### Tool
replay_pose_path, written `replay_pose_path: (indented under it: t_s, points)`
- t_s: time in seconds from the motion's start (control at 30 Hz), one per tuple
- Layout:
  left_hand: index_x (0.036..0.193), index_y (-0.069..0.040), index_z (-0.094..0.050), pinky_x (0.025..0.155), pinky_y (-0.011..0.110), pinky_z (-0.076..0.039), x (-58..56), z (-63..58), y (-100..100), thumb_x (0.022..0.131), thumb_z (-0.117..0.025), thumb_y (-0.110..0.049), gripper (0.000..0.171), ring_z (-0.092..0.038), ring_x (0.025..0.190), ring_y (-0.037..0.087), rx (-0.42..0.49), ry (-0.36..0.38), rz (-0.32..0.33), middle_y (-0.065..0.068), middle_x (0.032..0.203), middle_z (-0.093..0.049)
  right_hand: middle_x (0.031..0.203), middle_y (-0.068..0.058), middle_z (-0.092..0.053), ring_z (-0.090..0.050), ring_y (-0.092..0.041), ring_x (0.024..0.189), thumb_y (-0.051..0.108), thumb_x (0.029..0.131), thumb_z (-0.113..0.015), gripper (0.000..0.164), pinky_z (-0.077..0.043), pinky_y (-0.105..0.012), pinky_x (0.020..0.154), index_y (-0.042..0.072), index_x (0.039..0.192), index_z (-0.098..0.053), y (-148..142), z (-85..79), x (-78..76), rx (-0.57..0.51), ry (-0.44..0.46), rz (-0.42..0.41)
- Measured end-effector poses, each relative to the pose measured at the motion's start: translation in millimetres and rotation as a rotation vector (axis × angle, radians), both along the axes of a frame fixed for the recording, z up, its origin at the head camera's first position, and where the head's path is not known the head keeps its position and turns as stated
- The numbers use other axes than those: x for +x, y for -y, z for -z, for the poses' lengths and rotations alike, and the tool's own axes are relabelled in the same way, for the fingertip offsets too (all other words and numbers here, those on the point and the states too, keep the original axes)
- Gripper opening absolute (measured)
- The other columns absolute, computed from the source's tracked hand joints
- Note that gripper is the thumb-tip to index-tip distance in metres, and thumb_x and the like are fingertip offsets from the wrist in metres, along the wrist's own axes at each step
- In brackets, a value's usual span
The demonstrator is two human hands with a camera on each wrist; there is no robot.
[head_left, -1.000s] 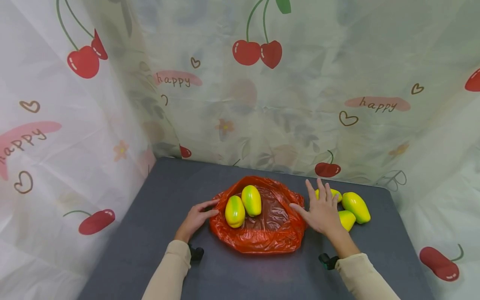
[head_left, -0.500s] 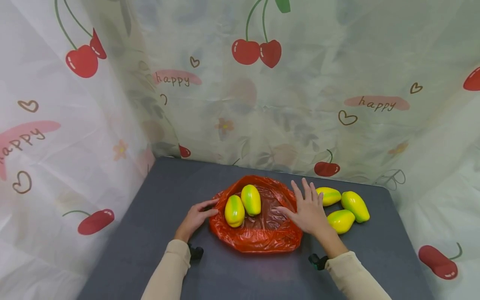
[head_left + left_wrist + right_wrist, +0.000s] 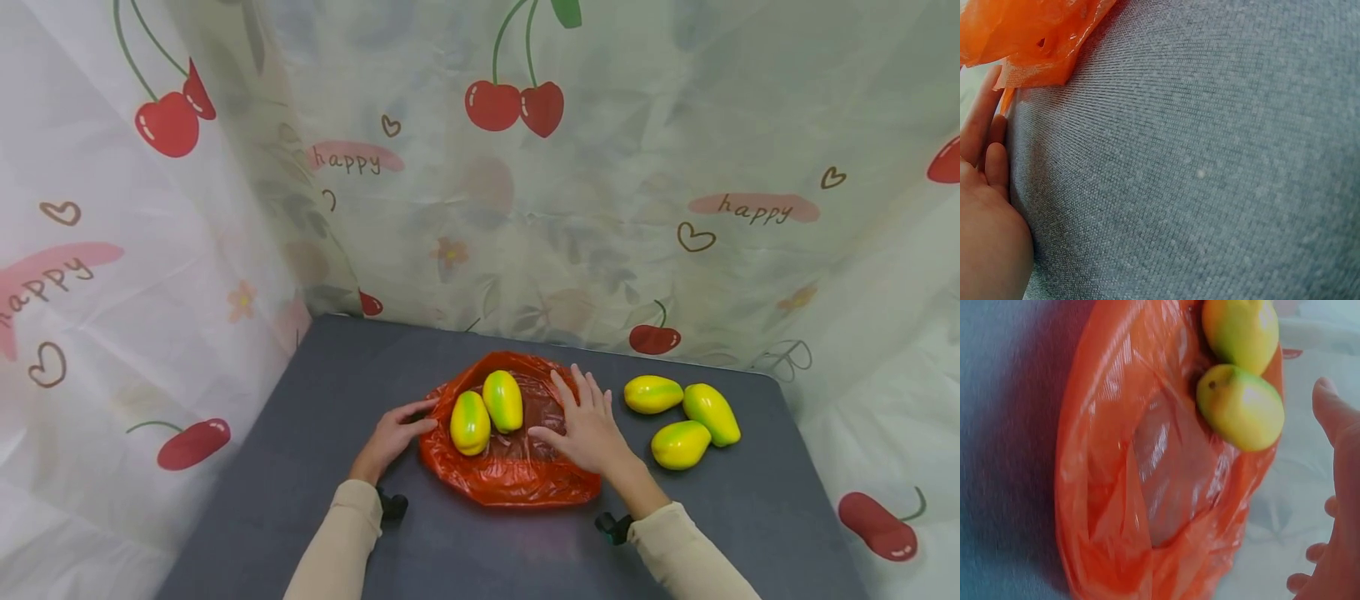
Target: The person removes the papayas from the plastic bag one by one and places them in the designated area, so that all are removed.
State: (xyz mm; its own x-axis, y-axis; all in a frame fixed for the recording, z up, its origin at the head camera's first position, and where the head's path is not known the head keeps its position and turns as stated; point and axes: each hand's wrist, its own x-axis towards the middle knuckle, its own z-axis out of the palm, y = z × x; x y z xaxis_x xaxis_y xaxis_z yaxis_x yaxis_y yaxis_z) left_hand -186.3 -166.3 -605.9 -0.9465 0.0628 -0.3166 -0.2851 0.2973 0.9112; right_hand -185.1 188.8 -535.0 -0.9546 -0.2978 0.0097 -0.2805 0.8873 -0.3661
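A red plastic bag (image 3: 517,485) lies spread with its mouth facing up. Inside, toward its left side, two yellow-green mangoes (image 3: 470,423) rest side by side, also visible as mangoes (image 3: 1241,407) in the right wrist view. My left hand (image 3: 388,442) touches the bag's left edge with fairly straight fingers; in the left wrist view a fingertip of that hand (image 3: 988,219) goes behind the orange-looking plastic (image 3: 1035,44). Over the bag's right part my right hand (image 3: 592,433) is held with spread fingers and nothing in it.
Three more mangoes (image 3: 680,444) lie grouped on the dark grey table (image 3: 487,558), right of the bag. A cherry-printed curtain (image 3: 585,225) rises behind the table and along both sides. A small black device (image 3: 615,528) sits at my right wrist.
My right hand has moved left, from beside the three loose mangoes to above the bag, uncovering those mangoes. The left hand and the two mangoes in the bag stay put.
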Motion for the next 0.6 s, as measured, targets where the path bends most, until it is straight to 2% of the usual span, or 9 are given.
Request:
replay_pose_path:
  t_s: [0.4,0.6]
  points:
    - [0.138,-0.033,-0.064,0.124,0.064,-0.024,2.3,-3.8,-1,0.088,-0.076,-0.048,0.053,-0.037,0.152,0.033,0.002,-0.007,-0.002,0.004,0.159,-0.048,0.172,-0.019,-0.008,-0.012,-0.049,0.157,0.065,0.085,-0.07,0.105,-0.019,-0.072,0.122,0.02,0.165,-0.019,24,4.6,1.2,-0.091,0.018,-0.08]
    - [0.137,-0.035,-0.065,0.124,0.063,-0.024,1.8,-2.1,0,0.09,-0.075,-0.047,0.05,-0.036,0.152,0.033,-0.004,-0.004,0.004,0.004,0.16,-0.047,0.173,-0.014,-0.005,-0.01,-0.045,0.158,0.065,0.085,-0.071,0.106,-0.025,-0.069,0.122,0.026,0.165,-0.014,33,7.3,-2.1,-0.1,0.076,-0.079]
